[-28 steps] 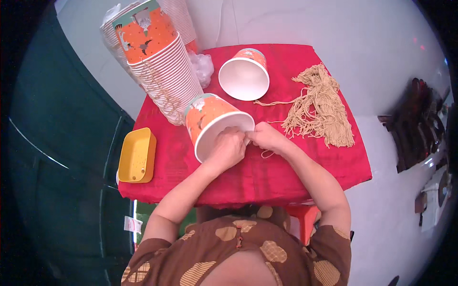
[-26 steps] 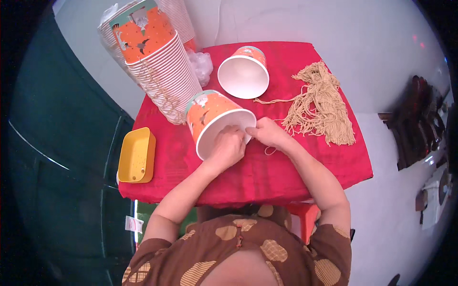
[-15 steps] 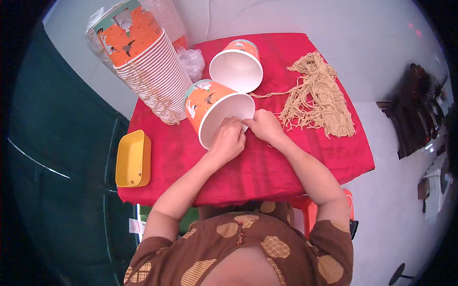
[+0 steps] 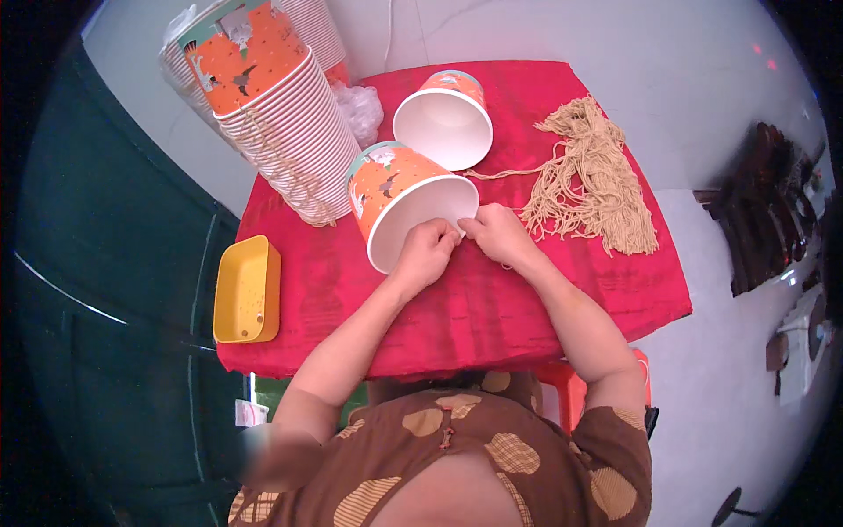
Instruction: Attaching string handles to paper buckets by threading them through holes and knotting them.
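An orange-and-green printed paper bucket (image 4: pixel 399 189) lies tilted on the red-covered table, its white open mouth turned toward me. My left hand (image 4: pixel 428 250) is closed in a pinch just in front of the opening, at its lower right rim. Against the same part of the rim, my right hand (image 4: pixel 499 237) also pinches, its fingertips almost meeting the left ones. What sits between the fingers is too small to make out. A thin tan strand shows by the right wrist. Behind stands a second such bucket (image 4: pixel 443 127), lying on its side with its mouth facing me.
Tall nested stacks of paper buckets (image 4: pixel 290 123) lean at the back left, beside crumpled clear plastic (image 4: pixel 358 114). A bundle of tan cords (image 4: pixel 597 180) lies at the right, one strand reaching toward the buckets. A yellow tray (image 4: pixel 246 290) sits at the left edge of the red tablecloth (image 4: pixel 615 290).
The view has shifted slightly. Both hands stay at the bucket's lower right rim; a small gap now shows between their fingertips. The buckets and cords look the same.
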`<act>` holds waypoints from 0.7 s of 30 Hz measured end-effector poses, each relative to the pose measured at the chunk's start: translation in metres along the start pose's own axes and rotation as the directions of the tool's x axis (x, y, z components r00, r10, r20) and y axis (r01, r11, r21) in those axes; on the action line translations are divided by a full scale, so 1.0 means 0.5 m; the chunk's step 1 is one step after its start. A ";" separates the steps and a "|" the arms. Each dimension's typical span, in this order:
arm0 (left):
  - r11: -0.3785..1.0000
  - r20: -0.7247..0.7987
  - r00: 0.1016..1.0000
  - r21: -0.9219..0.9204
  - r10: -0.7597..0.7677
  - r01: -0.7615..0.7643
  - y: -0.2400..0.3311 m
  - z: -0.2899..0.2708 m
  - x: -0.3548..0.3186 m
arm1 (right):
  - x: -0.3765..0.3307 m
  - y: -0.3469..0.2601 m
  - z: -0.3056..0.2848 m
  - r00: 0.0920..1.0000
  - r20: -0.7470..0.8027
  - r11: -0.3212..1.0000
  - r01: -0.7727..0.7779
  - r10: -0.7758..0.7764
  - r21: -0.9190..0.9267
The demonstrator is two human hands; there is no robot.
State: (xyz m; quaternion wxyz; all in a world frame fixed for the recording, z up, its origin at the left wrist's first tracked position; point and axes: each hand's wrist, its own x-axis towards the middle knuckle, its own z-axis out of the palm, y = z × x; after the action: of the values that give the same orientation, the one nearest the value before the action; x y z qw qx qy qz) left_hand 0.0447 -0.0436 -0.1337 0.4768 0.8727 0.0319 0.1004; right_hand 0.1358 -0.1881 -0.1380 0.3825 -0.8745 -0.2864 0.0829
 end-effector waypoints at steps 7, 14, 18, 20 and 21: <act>0.997 0.019 0.997 0.017 0.081 -0.082 -0.018 -0.005 -0.015 | -0.038 -0.012 -0.079 0.960 0.251 0.987 0.093 -0.124 0.132; 0.991 0.026 0.991 0.029 0.131 -0.132 -0.014 0.002 -0.024 | -0.064 -0.042 -0.060 0.907 0.239 0.925 0.287 -0.346 0.248; 0.984 -0.051 0.983 0.026 0.175 -0.174 -0.028 0.009 -0.022 | -0.081 -0.061 -0.074 0.786 0.351 0.854 0.412 -0.510 0.318; 0.982 -0.054 0.980 0.019 0.189 -0.189 -0.025 0.008 -0.021 | -0.078 -0.058 -0.072 0.768 0.199 0.772 0.515 -0.608 0.374; 0.979 -0.054 0.978 0.014 0.203 -0.203 -0.024 0.006 -0.021 | -0.074 -0.054 -0.070 0.728 0.037 0.675 0.614 -0.685 0.409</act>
State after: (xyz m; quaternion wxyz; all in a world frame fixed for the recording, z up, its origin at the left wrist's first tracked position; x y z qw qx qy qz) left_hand 0.0358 -0.0414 -0.1467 0.4591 0.8703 -0.0437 0.1727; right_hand 0.1062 -0.2158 -0.0971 0.5152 -0.6144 -0.5929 0.0750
